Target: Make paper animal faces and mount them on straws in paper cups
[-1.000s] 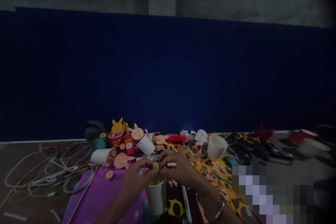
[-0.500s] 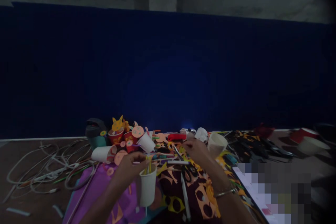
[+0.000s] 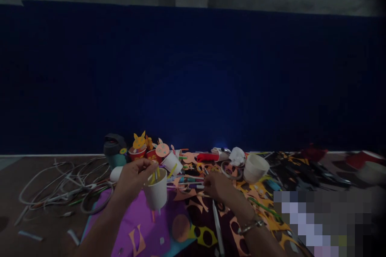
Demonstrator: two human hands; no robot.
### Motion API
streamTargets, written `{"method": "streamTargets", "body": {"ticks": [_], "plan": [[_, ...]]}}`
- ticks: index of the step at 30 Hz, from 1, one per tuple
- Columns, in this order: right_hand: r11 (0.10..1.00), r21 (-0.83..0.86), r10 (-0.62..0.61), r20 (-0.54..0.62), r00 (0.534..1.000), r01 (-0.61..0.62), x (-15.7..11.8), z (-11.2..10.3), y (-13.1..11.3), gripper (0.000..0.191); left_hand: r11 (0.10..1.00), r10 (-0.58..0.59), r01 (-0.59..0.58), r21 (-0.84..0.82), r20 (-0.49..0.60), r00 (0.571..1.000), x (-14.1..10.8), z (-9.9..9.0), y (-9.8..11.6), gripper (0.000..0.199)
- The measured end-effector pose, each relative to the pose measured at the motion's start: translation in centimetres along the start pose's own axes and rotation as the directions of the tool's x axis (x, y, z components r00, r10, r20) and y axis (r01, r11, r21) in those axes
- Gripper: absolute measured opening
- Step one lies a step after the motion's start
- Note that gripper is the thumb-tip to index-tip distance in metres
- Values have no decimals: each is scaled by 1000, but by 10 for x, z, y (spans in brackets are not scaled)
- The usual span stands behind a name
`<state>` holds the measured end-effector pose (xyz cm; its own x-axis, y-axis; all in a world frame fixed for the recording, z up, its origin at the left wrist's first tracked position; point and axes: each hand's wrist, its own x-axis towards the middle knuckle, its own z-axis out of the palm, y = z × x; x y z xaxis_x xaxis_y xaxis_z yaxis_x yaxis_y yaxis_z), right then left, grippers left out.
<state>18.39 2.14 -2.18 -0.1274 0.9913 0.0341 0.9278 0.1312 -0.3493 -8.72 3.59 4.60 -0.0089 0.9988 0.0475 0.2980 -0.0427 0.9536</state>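
My left hand (image 3: pixel 137 174) pinches thin yellow strips (image 3: pixel 155 176) at the rim of a white paper cup (image 3: pixel 157 194). The cup hangs slightly tilted over a purple sheet (image 3: pixel 150 225), and a thin piece sticks out below its base. My right hand (image 3: pixel 217 188), with a bracelet at the wrist, is low over the middle of the table, fingers curled. Its fingertips are at the end of a white marker (image 3: pixel 196 186); whether they hold anything is hidden. Dark-handled scissors (image 3: pixel 221 205) lie partly under this hand.
Decorated red cups (image 3: pixel 138 153) with paper animal faces (image 3: pixel 163 149) stand at the back left beside a dark-lidded bottle (image 3: pixel 114 150). White cables (image 3: pixel 60 184) tangle at left. A white cup (image 3: pixel 256 168), crumpled paper (image 3: pixel 237 156), a tape roll (image 3: pixel 231 170) and cut paper scraps (image 3: pixel 206 236) lie right of centre.
My left hand has moved left and up with the cup and strips. My right hand has come down and toward me, from the back items to the marker and scissors. The view shifted slightly.
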Motion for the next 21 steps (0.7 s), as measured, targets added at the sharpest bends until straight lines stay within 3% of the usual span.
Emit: {"method": "streamTargets", "body": {"ticks": [3,6,9,15,21], "plan": [[998,-6,-69,-20,997,69,4,8,-13,21,999,12,-14,49,38,999,3,-8,2,35],[987,-13,-160,-68,985,160,8,13,-25,22,998,-28,30,49,-34,999,4,-20,3,38],[986,-20,-168,-69,983,167,12,11,-28,22,998,-57,55,-35,-49,997,5,-29,1,41],[970,117,-207,-71,976,214,15,6,-34,23,998,-66,66,-2,45,997,8,-23,-2,39],[859,259,-451,-29,892,442,12,40,-81,18,999,-43,43,-29,-4,999,5,-22,-2,34]]}}
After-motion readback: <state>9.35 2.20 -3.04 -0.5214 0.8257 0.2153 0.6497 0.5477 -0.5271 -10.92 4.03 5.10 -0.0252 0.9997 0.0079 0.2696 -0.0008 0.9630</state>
